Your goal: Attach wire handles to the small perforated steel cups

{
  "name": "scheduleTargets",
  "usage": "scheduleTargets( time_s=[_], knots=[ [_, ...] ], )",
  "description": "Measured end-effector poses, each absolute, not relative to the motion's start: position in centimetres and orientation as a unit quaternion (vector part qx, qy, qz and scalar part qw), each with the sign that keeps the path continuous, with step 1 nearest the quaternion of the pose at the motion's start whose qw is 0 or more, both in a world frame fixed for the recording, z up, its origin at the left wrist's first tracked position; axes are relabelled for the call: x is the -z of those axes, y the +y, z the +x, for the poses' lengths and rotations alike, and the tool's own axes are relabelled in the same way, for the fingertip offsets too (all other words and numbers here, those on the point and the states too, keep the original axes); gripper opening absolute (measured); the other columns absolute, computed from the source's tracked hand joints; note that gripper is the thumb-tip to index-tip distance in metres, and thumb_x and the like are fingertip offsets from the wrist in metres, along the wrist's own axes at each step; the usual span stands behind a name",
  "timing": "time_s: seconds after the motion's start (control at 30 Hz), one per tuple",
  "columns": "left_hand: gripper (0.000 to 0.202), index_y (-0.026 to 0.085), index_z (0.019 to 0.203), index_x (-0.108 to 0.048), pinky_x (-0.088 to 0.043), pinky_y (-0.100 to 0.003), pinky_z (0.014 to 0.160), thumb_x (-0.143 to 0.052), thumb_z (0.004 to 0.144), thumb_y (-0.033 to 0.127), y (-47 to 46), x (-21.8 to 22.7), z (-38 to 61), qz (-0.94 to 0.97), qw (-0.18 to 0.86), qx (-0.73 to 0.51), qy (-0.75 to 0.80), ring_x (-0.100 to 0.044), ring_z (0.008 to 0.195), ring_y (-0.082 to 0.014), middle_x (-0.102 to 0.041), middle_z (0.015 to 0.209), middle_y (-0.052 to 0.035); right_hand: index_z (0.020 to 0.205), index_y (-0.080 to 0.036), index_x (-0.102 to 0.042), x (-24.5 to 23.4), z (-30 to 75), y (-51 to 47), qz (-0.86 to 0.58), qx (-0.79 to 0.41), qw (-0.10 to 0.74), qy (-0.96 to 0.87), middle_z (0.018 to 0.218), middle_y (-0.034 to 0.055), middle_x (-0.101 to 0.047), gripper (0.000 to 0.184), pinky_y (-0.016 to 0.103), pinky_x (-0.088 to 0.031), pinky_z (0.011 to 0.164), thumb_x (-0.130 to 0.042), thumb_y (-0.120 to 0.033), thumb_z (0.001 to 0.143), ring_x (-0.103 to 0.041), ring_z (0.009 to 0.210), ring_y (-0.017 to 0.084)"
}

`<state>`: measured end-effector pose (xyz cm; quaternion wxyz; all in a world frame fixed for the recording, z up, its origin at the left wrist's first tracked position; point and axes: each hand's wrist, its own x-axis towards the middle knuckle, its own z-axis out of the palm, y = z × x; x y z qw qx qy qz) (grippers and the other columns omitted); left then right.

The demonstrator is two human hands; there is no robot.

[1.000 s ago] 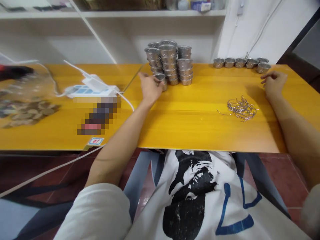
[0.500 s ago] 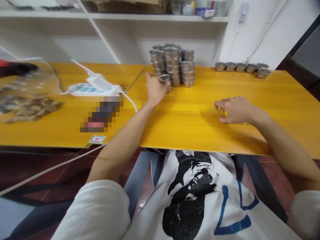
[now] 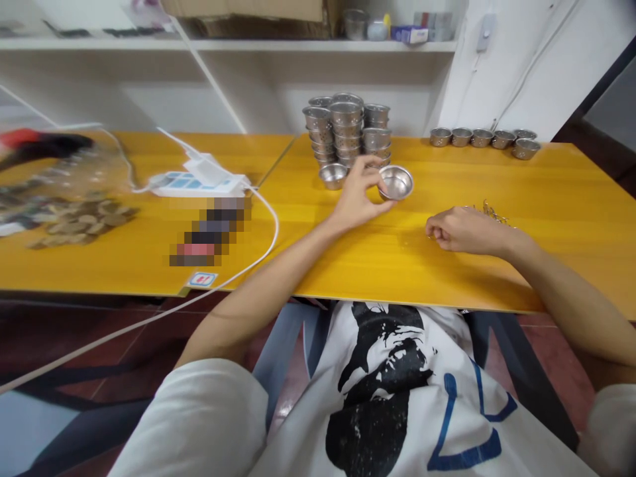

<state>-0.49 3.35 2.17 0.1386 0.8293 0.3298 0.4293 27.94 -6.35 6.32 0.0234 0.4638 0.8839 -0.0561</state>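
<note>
My left hand [image 3: 362,197] pinches the rim of a small metal cup [image 3: 397,183] between thumb and fingers. The cup is lifted above the yellow table, its open mouth turned toward me. Behind that hand stand several stacks of perforated metal cups [image 3: 346,122], and a single low cup [image 3: 332,176] sits in front of them. My right hand [image 3: 462,230] is closed over the table, fingertips curled together. What they hold, if anything, is hidden. Just beyond its wrist lies a small pile of thin metal hooks [image 3: 489,212], partly covered.
A row of metal cups [image 3: 481,137] lines the wall at the back right. On the left are a white power strip [image 3: 199,183] with a cable [image 3: 275,232], a blurred-out object [image 3: 211,232] and a heap of round brown pieces [image 3: 87,222]. A shelf [image 3: 318,46] runs behind.
My left hand has taken a cup from the front of the stacks and moved it right. The right hand's fingers have curled more tightly, and the hooks now show behind it.
</note>
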Motion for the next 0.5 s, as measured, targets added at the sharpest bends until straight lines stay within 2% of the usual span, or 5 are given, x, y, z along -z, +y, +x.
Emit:
scheduleTargets(
  time_s=[0.07, 0.13, 0.27, 0.37, 0.5],
  knots=[
    [0.025, 0.022, 0.086, -0.068, -0.052, -0.055, 0.125, -0.091, 0.085, 0.030, 2.6, -1.4, 0.7, 0.852, 0.181, -0.408, 0.274, -0.068, 0.137, -0.0339, -0.065, 0.149, -0.0123, 0.098, -0.030, -0.082, -6.8, 28.4, -6.2, 0.461, 0.078, -0.015, 0.884, 0.099, 0.0020, -0.085, 0.024, 0.036, -0.052, 0.078, -0.065, -0.016, 0.088, -0.078, 0.088, 0.028],
    [0.026, 0.022, 0.093, -0.069, -0.056, -0.053, 0.119, -0.092, 0.083, 0.029, 2.1, -0.9, 1.3, 0.858, 0.221, -0.391, 0.249, -0.072, 0.131, -0.0326, -0.072, 0.138, -0.0111, 0.099, -0.030, -0.085, -7.3, 28.8, -6.0, 0.458, 0.094, -0.095, 0.879, 0.097, 0.0022, -0.085, 0.025, 0.038, -0.056, 0.082, -0.064, -0.020, 0.091, -0.077, 0.087, 0.027],
    [0.065, 0.023, 0.125, -0.064, -0.059, -0.050, 0.115, -0.100, 0.074, 0.039, 1.7, -0.3, 1.4, 0.846, 0.304, -0.370, 0.233, -0.074, 0.128, -0.0321, -0.075, 0.134, -0.0114, 0.106, -0.026, -0.089, -7.5, 29.6, -5.4, 0.454, 0.112, -0.272, 0.841, 0.098, 0.0071, -0.086, 0.025, 0.040, -0.061, 0.081, -0.067, -0.034, 0.097, -0.076, 0.084, 0.026],
    [0.085, 0.023, 0.137, -0.059, -0.055, -0.052, 0.122, -0.105, 0.067, 0.042, 2.0, 0.2, 1.3, 0.833, 0.371, -0.351, 0.213, -0.072, 0.136, -0.0342, -0.073, 0.142, -0.0146, 0.105, -0.024, -0.090, -6.3, 29.6, -4.7, 0.464, 0.142, -0.319, 0.814, 0.093, 0.0084, -0.085, 0.022, 0.041, -0.062, 0.078, -0.074, -0.037, 0.097, -0.075, 0.079, 0.025],
    [0.094, 0.023, 0.140, -0.060, -0.054, -0.053, 0.123, -0.109, 0.063, 0.046, 2.6, 0.4, 1.0, 0.807, 0.478, -0.285, 0.196, -0.070, 0.143, -0.0365, -0.073, 0.147, -0.0182, 0.099, -0.024, -0.086, -4.9, 29.2, -4.0, 0.477, 0.228, -0.351, 0.773, 0.081, 0.0048, -0.081, 0.014, 0.036, -0.061, 0.068, -0.083, -0.037, 0.093, -0.072, 0.068, 0.021]
  ],
)
